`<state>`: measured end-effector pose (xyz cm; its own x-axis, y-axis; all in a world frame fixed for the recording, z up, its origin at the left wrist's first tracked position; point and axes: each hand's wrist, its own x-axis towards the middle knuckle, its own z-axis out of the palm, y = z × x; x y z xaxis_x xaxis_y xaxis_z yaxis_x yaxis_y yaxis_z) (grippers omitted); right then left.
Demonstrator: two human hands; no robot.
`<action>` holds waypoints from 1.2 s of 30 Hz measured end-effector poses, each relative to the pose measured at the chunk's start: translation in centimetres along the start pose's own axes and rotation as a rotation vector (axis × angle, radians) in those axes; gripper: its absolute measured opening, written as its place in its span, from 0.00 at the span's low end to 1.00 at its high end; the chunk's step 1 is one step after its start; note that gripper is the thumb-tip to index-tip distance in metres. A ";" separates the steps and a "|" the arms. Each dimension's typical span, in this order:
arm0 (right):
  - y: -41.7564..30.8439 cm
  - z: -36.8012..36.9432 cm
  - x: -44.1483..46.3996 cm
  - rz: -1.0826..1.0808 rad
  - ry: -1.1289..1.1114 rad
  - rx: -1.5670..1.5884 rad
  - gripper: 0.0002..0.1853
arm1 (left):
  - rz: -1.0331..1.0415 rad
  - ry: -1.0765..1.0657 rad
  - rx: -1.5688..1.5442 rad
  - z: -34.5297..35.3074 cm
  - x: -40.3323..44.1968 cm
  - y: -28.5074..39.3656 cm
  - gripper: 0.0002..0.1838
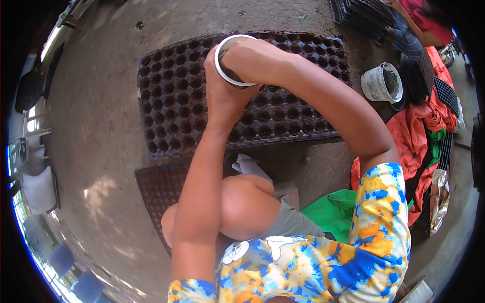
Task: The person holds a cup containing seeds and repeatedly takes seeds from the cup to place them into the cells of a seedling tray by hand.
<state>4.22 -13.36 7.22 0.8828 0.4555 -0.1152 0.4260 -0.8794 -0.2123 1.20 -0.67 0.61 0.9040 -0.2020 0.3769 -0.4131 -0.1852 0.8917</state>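
Dead at twelve o'clock, my left hand (225, 98) is wrapped round the outside of a cup (217, 58), gripping it over the big planting tray (174, 96), mouth facing up at me. Next along, my right hand (250, 59) dips past the white rim, its forearm arching across from four o'clock. Are those fingers spread, pressed together, pinching something? I can't tell; the back of the hand and the cup hide them. Something dark shows inside, beside my wrist.

So reaching into the cup looks like the step in hand, and I'd judge the next move calls for a firm left hold and room for the right wrist to clear the rim.

Now the count, sweeping left to right! One white chair (38, 189), blurry, out near nine. One smaller-celled tray (154, 184) at eight, partly behind my legs. The big planting tray at twelve: I can't tell whether it's one piece or several butted together, and my arms cover too many cells to number them. One cup. One green sheet (333, 209) at four. One stack of trays (356, 17) past one, layers too thin to count. One bucket (374, 85) at two, standing apart from the tray. One other person (429, 30) beyond it, in red. Red sheeting (404, 126) bunched at three.
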 end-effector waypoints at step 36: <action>6.1 4.7 -3.1 0.318 0.061 0.437 0.10 | 0.027 0.168 -0.208 -1.4 0.4 -1.5 0.52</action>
<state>3.19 -19.46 1.77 0.9701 0.1557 -0.1861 0.0251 -0.8274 -0.5611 2.38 0.82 -0.25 0.9057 -0.0382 0.4222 -0.4216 0.0232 0.9065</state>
